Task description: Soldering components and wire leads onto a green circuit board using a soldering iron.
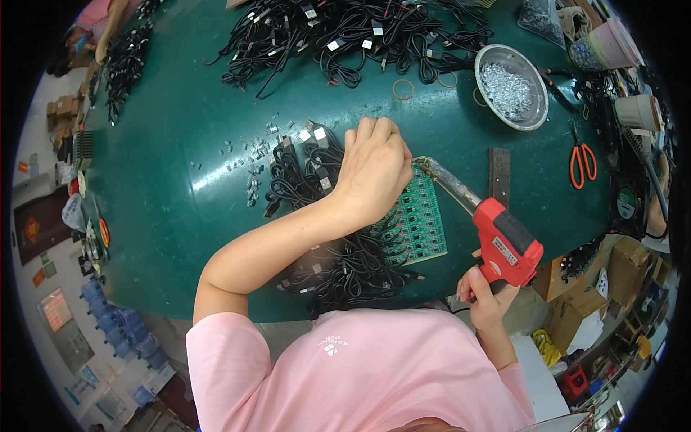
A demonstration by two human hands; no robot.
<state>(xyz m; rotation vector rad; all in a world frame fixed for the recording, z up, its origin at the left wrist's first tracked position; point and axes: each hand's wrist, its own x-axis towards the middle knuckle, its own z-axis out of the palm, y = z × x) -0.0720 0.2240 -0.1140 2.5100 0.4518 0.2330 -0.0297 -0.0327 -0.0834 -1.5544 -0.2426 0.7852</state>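
Note:
My right hand (489,299) is wrapped round the handle of a red and black soldering gun (509,245). The gun's metal tip reaches up and left to the far edge of a green circuit board panel (425,225). Over that same edge, close to the tip, my left hand (374,169) is closed with its fingers curled in a pinch; whatever they hold is hidden. The panel carries rows of small identical circuits. Bundles of black USB cables (353,277) lie along its left side and partly under my left forearm.
Small metal parts (253,162) lie scattered left of the cables. More black cables (360,36) are heaped at the far side. A metal bowl (534,119) of shiny pieces, a dark metal bar (499,173) and orange-handled scissors (582,167) are at the right. A person's arm (111,29) shows far left.

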